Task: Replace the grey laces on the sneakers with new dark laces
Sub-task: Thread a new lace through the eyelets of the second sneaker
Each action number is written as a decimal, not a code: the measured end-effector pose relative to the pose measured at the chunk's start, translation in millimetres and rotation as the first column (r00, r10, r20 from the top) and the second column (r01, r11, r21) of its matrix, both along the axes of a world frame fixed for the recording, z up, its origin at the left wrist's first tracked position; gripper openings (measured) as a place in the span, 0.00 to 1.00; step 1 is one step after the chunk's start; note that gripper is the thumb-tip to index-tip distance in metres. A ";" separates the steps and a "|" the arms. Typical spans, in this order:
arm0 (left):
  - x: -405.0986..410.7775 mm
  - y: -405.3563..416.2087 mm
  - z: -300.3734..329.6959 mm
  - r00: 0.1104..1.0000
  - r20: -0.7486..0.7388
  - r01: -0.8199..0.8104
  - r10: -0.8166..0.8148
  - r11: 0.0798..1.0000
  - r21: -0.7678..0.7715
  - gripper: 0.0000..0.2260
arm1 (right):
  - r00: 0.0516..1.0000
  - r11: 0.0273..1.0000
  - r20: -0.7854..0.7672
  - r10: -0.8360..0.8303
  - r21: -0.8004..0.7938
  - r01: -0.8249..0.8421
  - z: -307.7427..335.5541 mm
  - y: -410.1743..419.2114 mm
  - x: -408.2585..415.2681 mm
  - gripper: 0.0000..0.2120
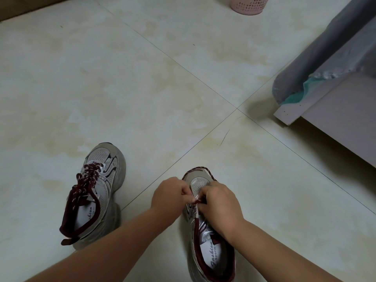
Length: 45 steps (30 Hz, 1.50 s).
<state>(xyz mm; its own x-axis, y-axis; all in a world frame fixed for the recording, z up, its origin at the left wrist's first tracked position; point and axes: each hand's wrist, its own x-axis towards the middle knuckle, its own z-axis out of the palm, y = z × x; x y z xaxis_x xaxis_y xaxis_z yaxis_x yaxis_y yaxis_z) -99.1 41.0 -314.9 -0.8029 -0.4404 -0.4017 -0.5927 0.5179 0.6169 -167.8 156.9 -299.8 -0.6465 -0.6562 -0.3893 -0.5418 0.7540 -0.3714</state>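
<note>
Dark lace [197, 203] at lower eyelets of right sneaker [205, 226], near floor's bottom edge. My left hand [167, 195] and right hand [220, 202], fingers pinching lace. Left sneaker [97, 192] laced already. Next, I judge: thread through next eyelet, pull even.

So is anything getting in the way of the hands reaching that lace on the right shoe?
Nothing visible does. Both the left hand and the right hand are already on the dark lace over the right sneaker.
</note>
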 end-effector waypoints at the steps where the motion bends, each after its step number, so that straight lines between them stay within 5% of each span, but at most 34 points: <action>1: 1.6 2.0 -0.6 0.999 -0.032 -0.016 0.017 1.000 0.003 0.02 | 1.000 0.999 -0.011 0.029 0.015 -0.028 -0.1 -0.8 -0.1 0.10; 10: 19.1 5.4 -4.3 0.958 -0.136 0.222 -0.252 0.954 -0.202 0.18 | 0.941 0.942 -0.101 0.324 0.131 -0.310 1.6 -6.9 4.8 0.15; 14: 23.5 17.2 -0.7 0.991 -0.014 0.135 -0.135 0.990 -0.034 0.34 | 0.928 0.927 -0.086 0.364 0.127 -0.352 3.6 -9.2 -6.6 0.14; 22: 21.0 25.4 0.1 0.992 -0.108 -0.060 0.066 0.997 0.057 0.30 | 0.932 0.930 -0.099 0.350 0.160 -0.332 7.7 -7.6 -4.3 0.11; 26: 24.7 22.7 -1.8 0.990 -0.122 -0.058 0.075 0.989 0.138 0.05 | 0.905 0.901 -0.107 0.412 0.194 -0.387 10.9 -8.6 3.7 0.15; 29: 25.9 23.0 -4.0 0.989 -0.124 -0.060 0.081 0.985 0.162 0.05 | 0.887 0.917 -0.244 0.392 0.178 -0.356 16.4 -11.1 4.8 0.11; 34: 25.2 22.2 4.2 0.992 -0.124 0.005 0.008 0.995 0.102 0.13 | 0.866 0.890 -0.246 0.435 0.263 -0.373 12.2 -16.4 12.3 0.14; 38: 28.0 21.6 6.9 0.993 -0.103 0.057 -0.052 0.998 0.041 0.07 | 0.832 0.864 -0.268 0.486 0.287 -0.413 -10.9 -16.3 11.3 0.19; 43: 28.1 24.0 6.6 0.995 -0.098 -0.009 0.024 0.988 0.156 0.12 | 0.608 0.620 -0.187 0.772 0.432 -0.655 16.0 -23.0 3.1 0.07; 45: 28.0 26.5 7.6 0.993 -0.064 -0.083 0.101 0.969 0.231 0.09 | 0.525 0.537 -0.147 0.838 0.389 -0.749 15.1 -21.9 -6.7 0.12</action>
